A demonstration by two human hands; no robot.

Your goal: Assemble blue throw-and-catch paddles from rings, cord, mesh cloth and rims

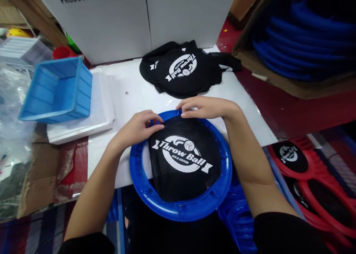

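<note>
A blue plastic ring (pixel 180 211) lies in front of me, its far part on the white table and its near part over my lap. Across it spreads a black mesh cloth (pixel 178 183) printed "Throw Ball"; a gap shows between cloth and ring at the left. My left hand (pixel 141 126) pinches the cloth's upper left edge, thumb and fingertips close together. At the ring's top, my right hand (pixel 204 107) has its fingers bent over the rim and thumb at the cloth's edge. Farther back lies a pile of black mesh cloths (pixel 189 76) with the same print.
White cartons (pixel 111 27) stand behind the table (pixel 125 102). To the left, a blue bin (pixel 59 91) rests on a white foam slab (pixel 104 124). A carton of blue rings (pixel 300 50) stands at right. Red rings with black mesh (pixel 314 180) lie lower right.
</note>
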